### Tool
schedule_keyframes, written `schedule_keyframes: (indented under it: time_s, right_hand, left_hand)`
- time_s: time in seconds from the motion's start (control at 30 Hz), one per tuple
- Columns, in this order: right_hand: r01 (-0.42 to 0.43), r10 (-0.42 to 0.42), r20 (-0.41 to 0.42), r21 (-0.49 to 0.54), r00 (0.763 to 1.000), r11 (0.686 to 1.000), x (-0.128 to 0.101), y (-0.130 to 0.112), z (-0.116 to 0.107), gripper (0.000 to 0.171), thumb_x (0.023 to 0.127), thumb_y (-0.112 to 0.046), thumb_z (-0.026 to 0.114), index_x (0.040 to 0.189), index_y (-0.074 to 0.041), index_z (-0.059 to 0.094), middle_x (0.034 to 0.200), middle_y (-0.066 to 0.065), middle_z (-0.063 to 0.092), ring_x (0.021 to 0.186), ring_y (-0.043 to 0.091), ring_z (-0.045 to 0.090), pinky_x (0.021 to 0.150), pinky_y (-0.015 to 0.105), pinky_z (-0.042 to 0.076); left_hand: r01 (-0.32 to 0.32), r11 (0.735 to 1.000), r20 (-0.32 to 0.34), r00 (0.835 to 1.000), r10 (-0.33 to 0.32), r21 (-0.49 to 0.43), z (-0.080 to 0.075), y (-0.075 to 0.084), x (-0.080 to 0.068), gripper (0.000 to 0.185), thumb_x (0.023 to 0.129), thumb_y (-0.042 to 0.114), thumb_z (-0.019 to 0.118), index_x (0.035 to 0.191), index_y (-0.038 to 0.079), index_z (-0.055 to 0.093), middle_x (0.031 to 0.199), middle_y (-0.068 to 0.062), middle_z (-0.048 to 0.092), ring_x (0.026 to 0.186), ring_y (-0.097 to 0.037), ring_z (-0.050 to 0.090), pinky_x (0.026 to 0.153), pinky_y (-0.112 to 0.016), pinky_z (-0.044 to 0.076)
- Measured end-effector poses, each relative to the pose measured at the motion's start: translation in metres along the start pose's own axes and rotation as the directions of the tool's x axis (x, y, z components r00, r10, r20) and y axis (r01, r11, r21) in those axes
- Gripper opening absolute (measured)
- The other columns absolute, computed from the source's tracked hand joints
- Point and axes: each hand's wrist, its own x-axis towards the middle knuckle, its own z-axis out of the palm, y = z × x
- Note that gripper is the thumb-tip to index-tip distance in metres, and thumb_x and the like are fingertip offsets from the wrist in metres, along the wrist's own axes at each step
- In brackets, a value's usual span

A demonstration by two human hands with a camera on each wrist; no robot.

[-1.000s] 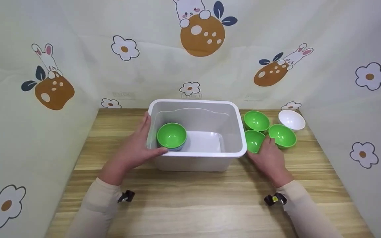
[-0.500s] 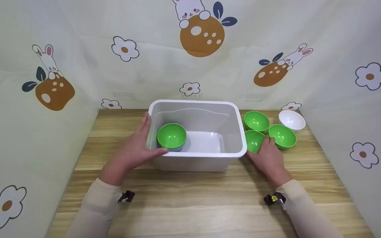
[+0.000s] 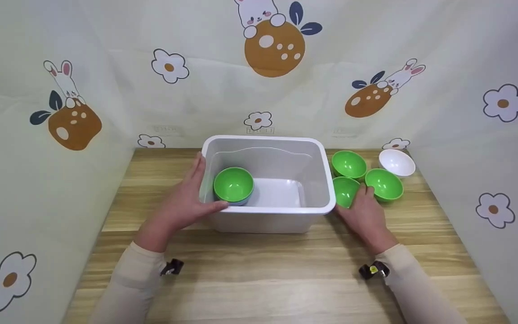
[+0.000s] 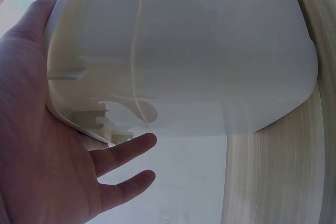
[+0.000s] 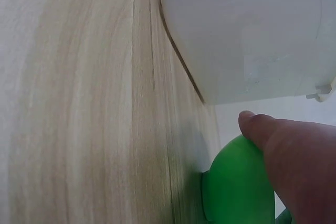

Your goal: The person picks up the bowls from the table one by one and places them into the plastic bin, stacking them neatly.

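1. Head view: the right hand [image 3: 367, 217] has its grip pinching the nearest green bowl [image 3: 344, 191], thumb on the near left side and fingers on the right side
2. Right wrist view shows the thumb [image 5: 294, 153] along that bowl's outer wall, with the bowl's base close to or on the tabletop [image 5: 79, 108]; I cannot tell which
3. The left hand [image 3: 182, 203] has its grip spread against the bin's left end, thumb lying along the near corner of the rim; the left wrist view shows two straight fingers apart from each other
4. The white bin [image 3: 259, 223] stands upright between the hands, with the nearest green bowl just beside its right wall
5. Inside the bin, at its left end, another green bowl [image 3: 234, 183] sits upright on something light blue [image 3: 239, 203], mostly hidden
6. Around the right hand are a back green bowl [image 3: 349, 164], a right-hand green bowl [image 3: 384, 184] and, behind that one, a white bowl [image 3: 397, 163], all mouth up
7. Farther out, a pale backdrop [image 3: 205, 101] printed with rabbits, orange fruit and flowers rises behind and at both sides
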Motion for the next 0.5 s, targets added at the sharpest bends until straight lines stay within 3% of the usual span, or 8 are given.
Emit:
schedule_keyframes:
  time_s: [0.33,0.5]
  right_hand:
    - [0.039,-0.037,-0.023,0.084,0.999,0.996,0.0018,0.0003,-0.0026,0.113,0.090,-0.058,0.086,0.156,0.020,0.037,0.135,0.036,0.046,0.100,0.058,0.069,0.090,0.071,0.059]
    - [0.071,-0.067,-0.034,0.136,0.997,0.988,0.0043,0.0021,-0.0045,0.112,0.089,-0.054,0.089,0.159,0.017,0.037,0.141,0.035,0.045,0.106,0.057,0.068,0.095,0.070,0.058]
  left_hand:
    - [-0.021,1.000,-0.008,1.000,0.021,-0.019,0.0003,-0.0022,0.0012,0.138,0.085,0.071,0.085,0.179,0.015,0.002,0.186,-0.009,-0.001,0.157,-0.055,0.036,0.120,-0.072,0.039]
    - [-0.014,1.000,-0.008,1.000,0.014,-0.015,0.0001,-0.0018,0.0009,0.136,0.086,0.066,0.087,0.179,0.016,0.002,0.187,-0.007,-0.001,0.156,-0.056,0.038,0.119,-0.073,0.040]
